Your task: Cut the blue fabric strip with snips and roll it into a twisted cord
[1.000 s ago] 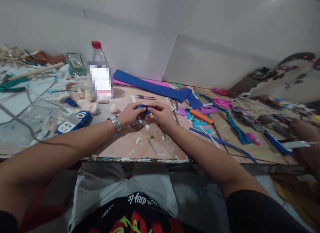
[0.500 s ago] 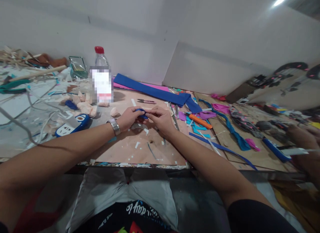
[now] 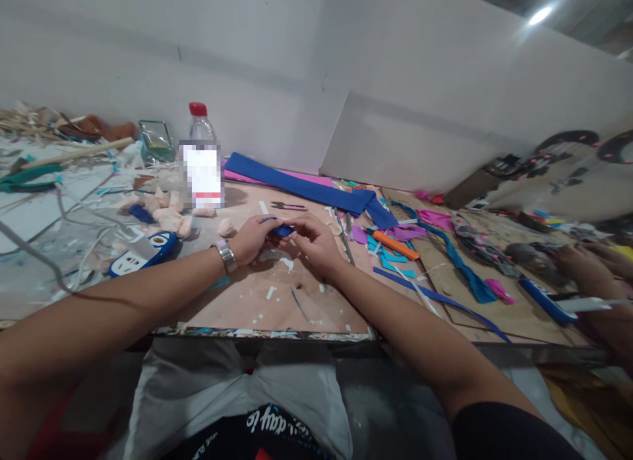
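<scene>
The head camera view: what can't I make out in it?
- Dark blue piece, head view: its full shape is hidden by the fingers of the left hand and right hand.
- Bottle, head view: lower part hidden by the bright rectangle, whose content is pixelated.
- Co-worker's hand, head view: blurred near the right edge; its grip is unclear.
- Shirt print, head view: cut off by the bottom edge.

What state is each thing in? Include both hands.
blue piece, held, partly hidden
left hand, closed on blue piece
right hand, thumb and fingers on blue piece
bottle, upright, red cap on
pixelated phone, upright, screen lit
wide blue strip, lying, folded near right end
snips, lying, blades unclear
orange cutter, lying, blade unclear
left power strip, white plug apparently in
</scene>
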